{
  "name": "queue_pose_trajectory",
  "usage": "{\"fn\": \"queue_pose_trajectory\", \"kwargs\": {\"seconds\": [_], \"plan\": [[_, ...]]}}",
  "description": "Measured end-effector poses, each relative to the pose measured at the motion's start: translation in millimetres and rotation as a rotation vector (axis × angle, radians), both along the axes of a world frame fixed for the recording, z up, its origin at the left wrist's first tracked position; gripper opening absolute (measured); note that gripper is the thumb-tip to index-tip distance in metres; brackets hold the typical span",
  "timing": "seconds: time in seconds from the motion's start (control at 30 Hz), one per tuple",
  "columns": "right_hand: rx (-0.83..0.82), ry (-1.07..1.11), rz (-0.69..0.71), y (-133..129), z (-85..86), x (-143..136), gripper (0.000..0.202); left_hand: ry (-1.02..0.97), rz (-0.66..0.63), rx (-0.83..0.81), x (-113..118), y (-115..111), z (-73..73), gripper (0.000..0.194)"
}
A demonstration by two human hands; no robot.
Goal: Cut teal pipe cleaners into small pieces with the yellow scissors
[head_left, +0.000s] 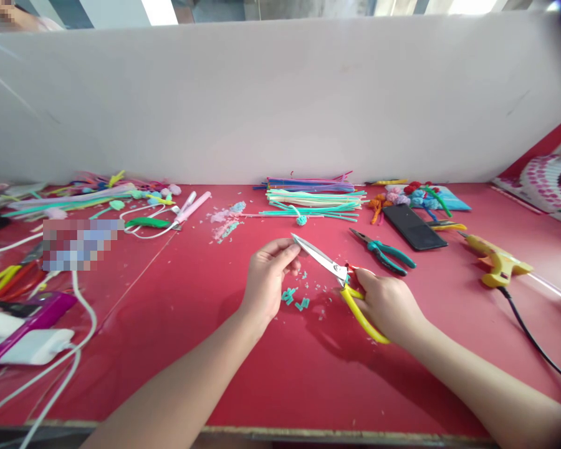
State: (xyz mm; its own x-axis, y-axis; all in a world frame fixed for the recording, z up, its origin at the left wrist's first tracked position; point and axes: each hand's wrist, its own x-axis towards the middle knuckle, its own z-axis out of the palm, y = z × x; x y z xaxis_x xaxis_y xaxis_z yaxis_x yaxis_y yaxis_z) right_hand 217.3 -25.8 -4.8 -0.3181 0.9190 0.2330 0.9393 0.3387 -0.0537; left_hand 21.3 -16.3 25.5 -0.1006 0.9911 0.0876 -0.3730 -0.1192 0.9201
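- You work at a red table (182, 355), and a pale upright panel (280, 106) closes off its far side at 12 o'clock.
- Just before 12 o'clock from your scissors, fuzzy stems (315, 199) lie crosswise in purple, pale and teal layers near the panel.
- Your scissors (339, 272) are raised mid-table, blades pointing toward 10 o'clock, yellow handle loop slanting toward 5.
- Your right hand (389, 305) is curled around the scissors' handles, gripping them.
- Your left hand (266, 274) has its thumb and forefinger drawn together beside the blade tip, at 10 o'clock from the pivot; you cannot tell from here whether anything is pinched between them.
- At 3 o'clock, well apart, sits a yellow glue gun (499, 265), its black cord trailing toward 4.
- At 2 o'clock lies a dark phone (416, 229).
- Between phone and scissors rest teal-handled pliers (378, 249).
- At 11 o'clock a teal pompom (302, 220) sits by the stems' near edge.
- Teal clippings (288, 295) lie at 8 o'clock.
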Motion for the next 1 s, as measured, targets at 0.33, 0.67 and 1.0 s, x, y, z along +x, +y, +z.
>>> {"fn": "queue_pose_trajectory", "kwargs": {"seconds": [0.33, 0.67, 1.0], "plan": [[-0.083, 0.094, -0.083, 1, 8.7, -4, 0.035, -0.001, -0.065, -0.073, 1, 1, -3.9, 0.018], [-0.390, 0.826, 0.073, -2, 16.1, -10, 0.020, 0.354, -0.504, -0.095, 15, -8, -9.3, 0.022], [-0.480, 0.896, 0.051, -5, 14.1, -11, 0.020, 0.621, -0.485, -0.052, 20, -15, -13.1, 0.017]]}}
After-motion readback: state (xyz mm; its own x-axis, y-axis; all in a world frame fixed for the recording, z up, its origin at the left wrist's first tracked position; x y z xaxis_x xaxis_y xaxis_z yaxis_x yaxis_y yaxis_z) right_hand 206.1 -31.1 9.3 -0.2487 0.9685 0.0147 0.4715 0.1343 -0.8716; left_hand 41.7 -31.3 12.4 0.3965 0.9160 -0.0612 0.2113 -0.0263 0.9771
